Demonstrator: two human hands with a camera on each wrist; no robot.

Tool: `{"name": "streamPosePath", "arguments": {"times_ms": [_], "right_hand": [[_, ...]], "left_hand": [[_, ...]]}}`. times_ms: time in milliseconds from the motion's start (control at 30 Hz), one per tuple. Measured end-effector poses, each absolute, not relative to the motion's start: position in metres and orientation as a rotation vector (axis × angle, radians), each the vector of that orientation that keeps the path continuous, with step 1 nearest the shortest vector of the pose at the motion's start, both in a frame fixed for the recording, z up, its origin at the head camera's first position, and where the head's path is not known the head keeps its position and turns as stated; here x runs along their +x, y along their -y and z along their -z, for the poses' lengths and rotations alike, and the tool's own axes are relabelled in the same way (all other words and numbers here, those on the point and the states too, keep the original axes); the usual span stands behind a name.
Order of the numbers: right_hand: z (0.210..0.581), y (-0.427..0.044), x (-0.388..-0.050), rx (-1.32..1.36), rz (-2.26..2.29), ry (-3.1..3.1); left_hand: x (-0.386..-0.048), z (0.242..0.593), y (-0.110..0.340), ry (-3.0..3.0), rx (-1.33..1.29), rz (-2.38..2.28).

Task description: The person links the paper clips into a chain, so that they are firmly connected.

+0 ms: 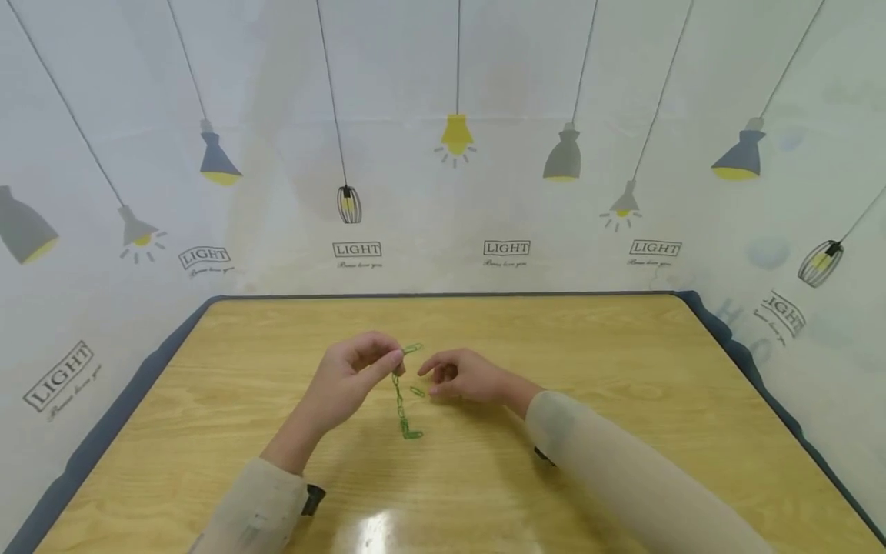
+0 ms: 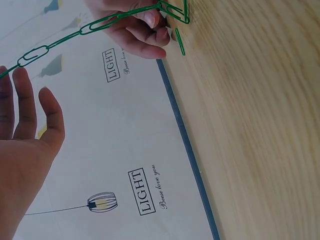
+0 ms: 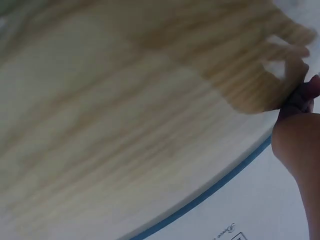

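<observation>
My left hand pinches a chain of green paper clips between thumb and fingertips. One clip juts out past the fingertips, and the rest hangs down, its lower end bent sideways at the tabletop. In the left wrist view the linked chain stretches away from the left fingers. A loose green paper clip lies on the table beside the chain. Close to it is my right hand, fingers loosely bent, with nothing seen between them. The right wrist view shows only part of the right hand, its fingertips mostly hidden.
The wood-grain table has a dark blue edge along its back and sides. Behind it hangs a pale sheet printed with lamps and the word LIGHT. Both forearms reach in from the near side.
</observation>
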State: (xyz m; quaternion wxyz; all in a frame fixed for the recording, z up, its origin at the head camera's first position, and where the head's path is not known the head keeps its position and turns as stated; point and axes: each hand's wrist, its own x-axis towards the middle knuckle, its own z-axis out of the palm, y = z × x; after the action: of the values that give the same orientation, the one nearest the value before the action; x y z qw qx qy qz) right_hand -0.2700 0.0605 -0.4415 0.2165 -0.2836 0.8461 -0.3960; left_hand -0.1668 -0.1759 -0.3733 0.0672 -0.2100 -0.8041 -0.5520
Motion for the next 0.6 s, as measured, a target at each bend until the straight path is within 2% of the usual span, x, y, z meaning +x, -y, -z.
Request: {"name": "streamPosePath", "arguments": {"times_ms": [600], "right_hand": [[0.442,-0.048,-0.273,-0.782,0.908,-2.49]], "left_hand": [[-0.164,0.372,0.171,2.401,-0.652,1.695]]}}
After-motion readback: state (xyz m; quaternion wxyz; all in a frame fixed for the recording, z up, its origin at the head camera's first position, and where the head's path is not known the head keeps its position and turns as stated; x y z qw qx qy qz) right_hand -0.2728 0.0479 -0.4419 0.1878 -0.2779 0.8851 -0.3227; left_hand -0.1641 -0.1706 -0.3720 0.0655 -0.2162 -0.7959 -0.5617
